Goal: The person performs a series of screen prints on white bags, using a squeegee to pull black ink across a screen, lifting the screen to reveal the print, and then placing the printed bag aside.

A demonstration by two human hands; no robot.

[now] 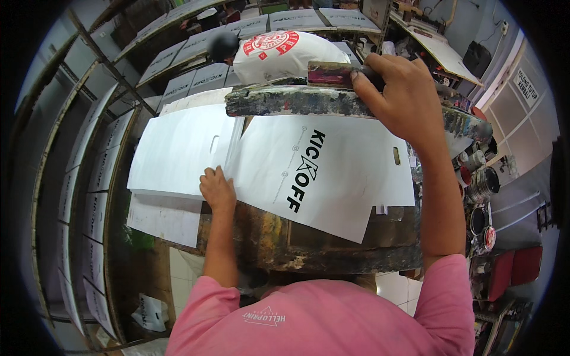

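My right hand grips the handle of an ink-stained screen-printing frame, lifted at the far edge of the table. Below it lies a white plastic bag with a black print and a slot handle. My left hand rests with its fingers on the edge between this printed bag and a stack of blank white bags on the left.
A paint-smeared wooden table carries the bags. Racks on the left and beyond hold several printed bags laid out. Another person in a white shirt bends over behind the frame. Ink cans stand at the right.
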